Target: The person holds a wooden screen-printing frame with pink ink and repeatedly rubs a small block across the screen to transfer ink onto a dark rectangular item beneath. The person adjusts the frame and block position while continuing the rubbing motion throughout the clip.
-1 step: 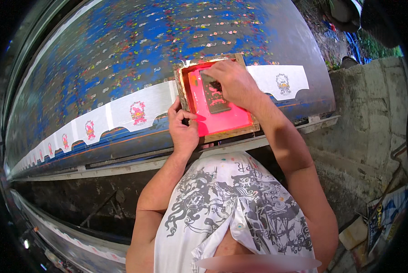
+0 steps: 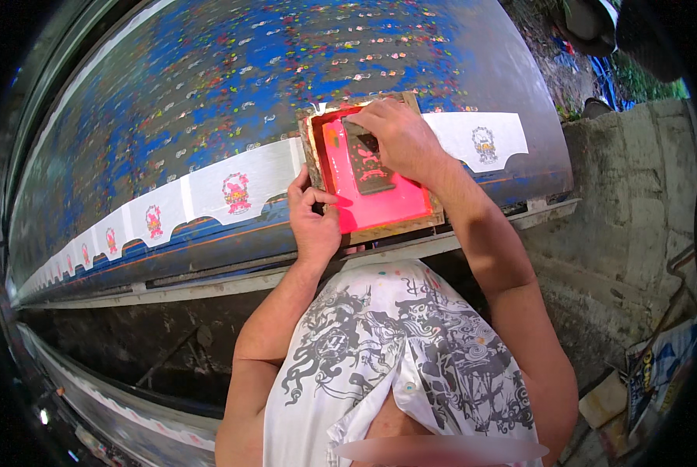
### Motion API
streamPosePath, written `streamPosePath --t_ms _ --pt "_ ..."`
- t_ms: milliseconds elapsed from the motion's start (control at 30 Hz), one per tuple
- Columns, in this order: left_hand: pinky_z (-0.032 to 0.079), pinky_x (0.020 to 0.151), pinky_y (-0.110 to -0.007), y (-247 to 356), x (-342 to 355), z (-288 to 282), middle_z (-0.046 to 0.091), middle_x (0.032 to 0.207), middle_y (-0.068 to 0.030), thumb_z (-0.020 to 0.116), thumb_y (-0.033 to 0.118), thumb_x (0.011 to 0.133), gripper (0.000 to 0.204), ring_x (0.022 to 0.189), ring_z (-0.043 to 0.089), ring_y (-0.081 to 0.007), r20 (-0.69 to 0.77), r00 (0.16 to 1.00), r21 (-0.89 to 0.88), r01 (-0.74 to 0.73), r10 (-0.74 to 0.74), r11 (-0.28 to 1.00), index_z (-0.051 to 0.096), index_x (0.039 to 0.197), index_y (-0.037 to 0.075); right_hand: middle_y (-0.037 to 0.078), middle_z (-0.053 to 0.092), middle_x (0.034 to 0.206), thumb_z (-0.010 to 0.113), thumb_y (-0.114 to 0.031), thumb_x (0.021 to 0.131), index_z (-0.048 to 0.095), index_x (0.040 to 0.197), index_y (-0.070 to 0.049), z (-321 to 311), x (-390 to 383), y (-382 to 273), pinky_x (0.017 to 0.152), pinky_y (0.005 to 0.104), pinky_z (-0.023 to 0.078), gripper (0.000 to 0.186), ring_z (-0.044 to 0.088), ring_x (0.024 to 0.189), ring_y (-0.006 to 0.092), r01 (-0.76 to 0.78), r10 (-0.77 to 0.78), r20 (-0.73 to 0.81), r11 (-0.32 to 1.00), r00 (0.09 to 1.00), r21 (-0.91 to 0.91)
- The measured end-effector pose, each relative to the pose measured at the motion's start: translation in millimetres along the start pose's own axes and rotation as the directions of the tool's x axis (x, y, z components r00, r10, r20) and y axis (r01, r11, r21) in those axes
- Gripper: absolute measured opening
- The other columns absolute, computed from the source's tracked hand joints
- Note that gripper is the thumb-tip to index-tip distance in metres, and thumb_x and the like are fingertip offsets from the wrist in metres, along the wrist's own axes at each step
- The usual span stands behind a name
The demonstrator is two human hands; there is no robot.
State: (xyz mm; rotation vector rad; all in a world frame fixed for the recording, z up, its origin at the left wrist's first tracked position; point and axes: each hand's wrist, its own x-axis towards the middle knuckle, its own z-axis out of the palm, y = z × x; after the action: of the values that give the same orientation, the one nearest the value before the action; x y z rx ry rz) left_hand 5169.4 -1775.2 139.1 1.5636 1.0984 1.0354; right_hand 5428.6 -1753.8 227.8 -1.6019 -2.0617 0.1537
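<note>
A wooden printing frame (image 2: 372, 167) with a bright pink screen is laid flat on a long table (image 2: 208, 101); the table top is blue and is covered all over with small spots of dried paint in many colours; the frame is seen near the right end of the table, close to its near edge

The left hand (image 2: 313, 214) is placed on the near left corner of the frame; the fingers are curled over the wooden edge and the thumb is laid on the pink screen, so the frame is gripped there

The right hand (image 2: 399, 136) is pressed down on the far part of the screen; its fingers are bent around a dark flat tool (image 2: 362, 134), most of which is hidden under the hand, so what kind of tool it is cannot be told

A long strip of white cloth pieces (image 2: 239, 187) is spread along the table to the left of the frame; a red and pink picture is printed on each piece; one more white piece (image 2: 485, 140) with a paler picture is seen just to the right of the frame

A white shirt with grey drawings (image 2: 395, 350) is worn by the person; a rough grey wall (image 2: 636, 202) is seen on the right
</note>
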Motion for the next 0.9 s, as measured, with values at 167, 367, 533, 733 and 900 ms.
streamPosePath --t_ms 167,367,533,733,900 --pt "0.039 0.134 -0.051 -1 5 1 0.051 0.173 -0.0288 0.072 -0.017 0.088 0.023 0.164 0.049 -0.0453 0.015 1.0 0.044 -0.011 0.01 0.999 0.075 0.091 0.006 0.014 0.079 0.123 0.073 0.003 0.092 0.083 0.133 -0.007 4 -4 -7 0.106 0.0515 0.058 0.044 0.074 0.119 0.0392 -0.002 0.004 0.039 0.999 0.999 -0.039" --pt "0.038 0.135 -0.052 1 3 3 0.048 0.175 -0.0292 0.073 -0.016 0.088 0.024 0.164 0.048 -0.0454 0.016 1.0 0.049 -0.014 0.013 0.999 0.074 0.094 0.007 0.01 0.077 0.122 0.075 0.003 0.088 0.085 0.132 -0.009 2 -59 -55 0.102 0.0494 0.059 0.047 0.074 0.115 0.0354 0.006 -0.005 0.048 1.0 0.999 -0.024" --pt "0.037 0.135 -0.052 0 4 1 0.048 0.174 -0.03 0.075 -0.013 0.089 0.022 0.164 0.048 -0.0459 0.027 0.999 0.087 -0.032 0.03 0.996 0.075 0.095 0.008 0.009 0.076 0.124 0.076 0.002 0.086 0.085 0.132 -0.011 -9 -95 -87 0.101 0.0492 0.059 0.049 0.074 0.115 0.0346 -0.037 0.037 0.093 0.999 0.995 0.0" --pt "0.037 0.135 -0.051 -5 4 -1 0.052 0.172 -0.0298 0.075 -0.01 0.089 0.018 0.163 0.05 -0.0433 0.013 1.0 0.056 -0.011 0.01 0.998 0.077 0.096 0.008 0.01 0.075 0.128 0.084 -0.008 0.087 0.083 0.132 -0.012 -18 -121 -98 0.109 0.0515 0.058 0.046 0.071 0.125 0.036 -0.098 0.082 0.194 0.993 0.978 0.073" --pt "0.039 0.133 -0.049 1 6 -2 0.053 0.173 -0.0287 0.077 -0.009 0.089 0.017 0.161 0.053 -0.0404 -0.002 1.0 0.031 0.02 -0.02 0.999 0.076 0.093 0.008 0.014 0.075 0.137 0.089 -0.011 0.09 0.082 0.133 -0.009 -26 -144 -92 0.116 0.0555 0.054 0.044 0.068 0.138 0.0392 -0.177 0.182 -0.023 0.974 0.983 0.143"
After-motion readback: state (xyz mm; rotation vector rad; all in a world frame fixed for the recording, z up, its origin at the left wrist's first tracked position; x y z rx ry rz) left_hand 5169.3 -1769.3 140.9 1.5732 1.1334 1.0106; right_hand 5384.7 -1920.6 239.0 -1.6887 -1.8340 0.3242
